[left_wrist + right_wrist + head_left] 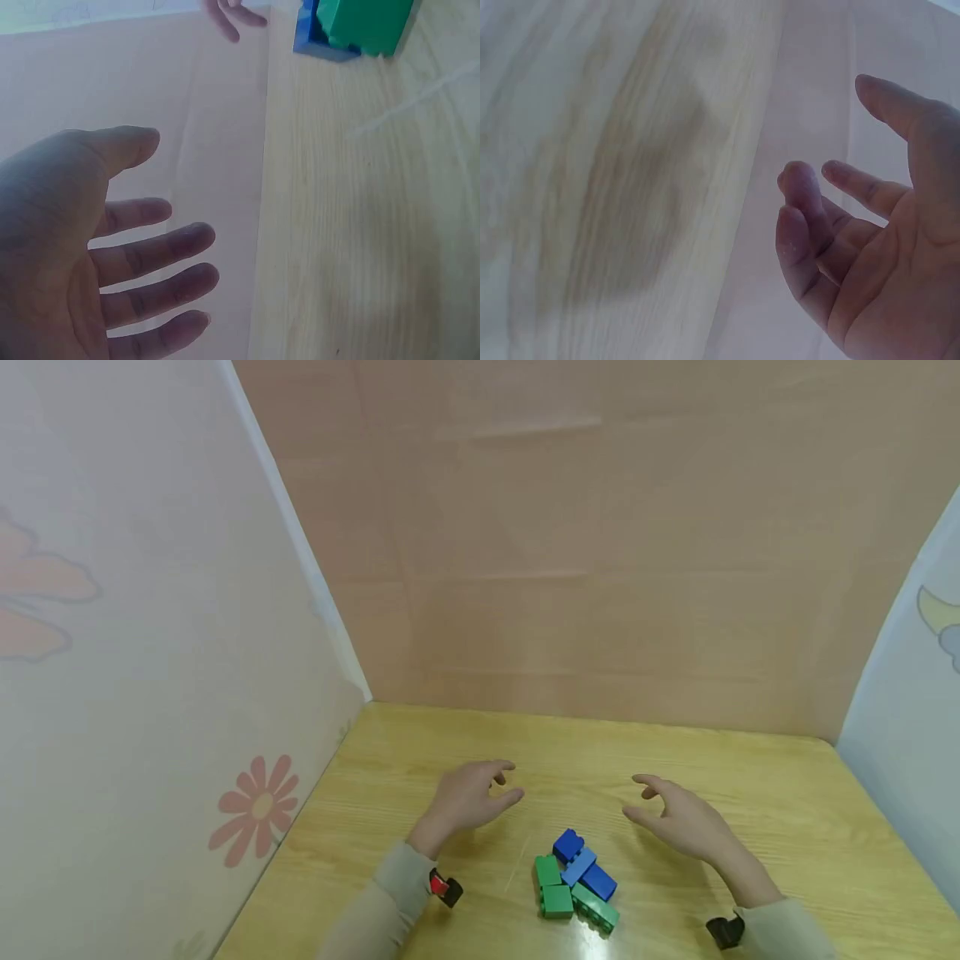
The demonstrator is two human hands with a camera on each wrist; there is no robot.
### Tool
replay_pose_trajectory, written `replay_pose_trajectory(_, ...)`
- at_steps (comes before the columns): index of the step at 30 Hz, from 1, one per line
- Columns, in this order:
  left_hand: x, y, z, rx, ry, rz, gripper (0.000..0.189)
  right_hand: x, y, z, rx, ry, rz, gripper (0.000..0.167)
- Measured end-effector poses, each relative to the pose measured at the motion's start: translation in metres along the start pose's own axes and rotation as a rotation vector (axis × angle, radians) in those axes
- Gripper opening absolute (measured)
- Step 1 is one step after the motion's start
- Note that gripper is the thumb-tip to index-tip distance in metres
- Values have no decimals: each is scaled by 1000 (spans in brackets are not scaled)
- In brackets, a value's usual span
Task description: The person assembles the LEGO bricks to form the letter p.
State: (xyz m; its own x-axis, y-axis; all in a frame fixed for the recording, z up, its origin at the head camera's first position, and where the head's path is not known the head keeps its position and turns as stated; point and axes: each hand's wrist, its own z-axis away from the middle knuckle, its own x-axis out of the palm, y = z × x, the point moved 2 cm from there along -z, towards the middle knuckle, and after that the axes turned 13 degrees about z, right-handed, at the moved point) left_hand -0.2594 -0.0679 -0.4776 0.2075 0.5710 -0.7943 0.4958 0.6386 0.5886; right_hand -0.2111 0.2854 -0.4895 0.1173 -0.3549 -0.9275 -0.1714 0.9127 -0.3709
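Note:
In the head view a cluster of toy building blocks lies on the wooden table: a dark blue block (567,845) at the back, a lighter blue block (579,866), another dark blue block (599,882), two green blocks (557,902) on the left and a long green block (595,907) in front. My left hand (468,797) hovers behind and left of them, holding nothing, its fingers spread in the left wrist view. On the other side my right hand (678,818) hovers with loosely bent fingers and an empty palm. Part of a green block (367,22) shows in the left wrist view.
The wooden table (360,760) meets a brown back panel (600,568). A pale left wall (150,693) with printed flowers and a pale right wall (915,693) stand at the sides. Dark wrist devices (726,932) sit at both cuffs.

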Motion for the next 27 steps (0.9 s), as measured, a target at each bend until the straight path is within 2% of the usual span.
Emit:
replay_pose_trajectory(5, 12, 8, 8, 48, -81, 54, 52, 10, -14, 1, -34, -15, -51, 71)
replay_pose_trajectory(12, 30, 16, 24, 31, -200, 145, 45, 31, -36, 3, -80, -55, -106, 61)
replay_pose_trajectory(21, 51, 10, 37, -6, -253, 224, 42, 55, -61, 8, -153, -84, -134, 55)
replay_pose_trajectory(27, 64, 8, 44, -13, -265, 261, 41, 62, -69, 7, -151, -104, -201, 54)
